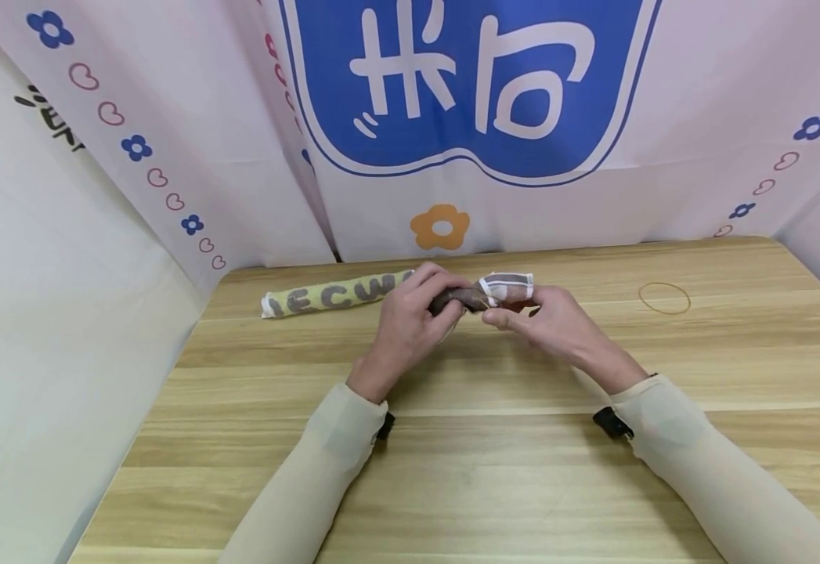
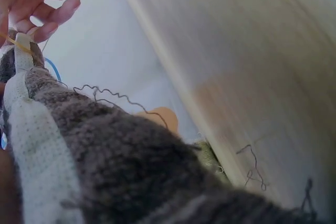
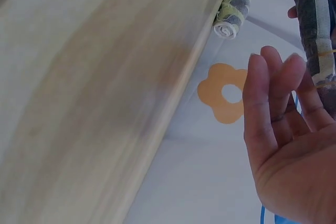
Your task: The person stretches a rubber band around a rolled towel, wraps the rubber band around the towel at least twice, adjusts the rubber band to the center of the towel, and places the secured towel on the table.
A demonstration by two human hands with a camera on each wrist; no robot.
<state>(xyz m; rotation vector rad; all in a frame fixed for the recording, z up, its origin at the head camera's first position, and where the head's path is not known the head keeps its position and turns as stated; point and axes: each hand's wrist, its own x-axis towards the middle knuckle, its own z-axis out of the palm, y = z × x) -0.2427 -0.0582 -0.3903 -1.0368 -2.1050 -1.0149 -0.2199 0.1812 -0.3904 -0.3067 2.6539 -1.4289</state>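
Note:
A dark grey-brown rolled towel with a white border is held just above the table. My left hand grips its left part, fingers over the top and thumb in front. My right hand is at the towel's right end, its thumb and fingers at a thin yellow rubber band that lies across the roll. The right wrist view shows this hand's fingers bent beside the towel. Behind the left hand, a yellow-green rolled towel with grey letters lies on the table, its right end partly hidden.
A second rubber band lies flat at the right of the wooden table. A white cloth backdrop with a blue emblem and flowers stands along the table's back edge. Loose dark threads hang near the towel.

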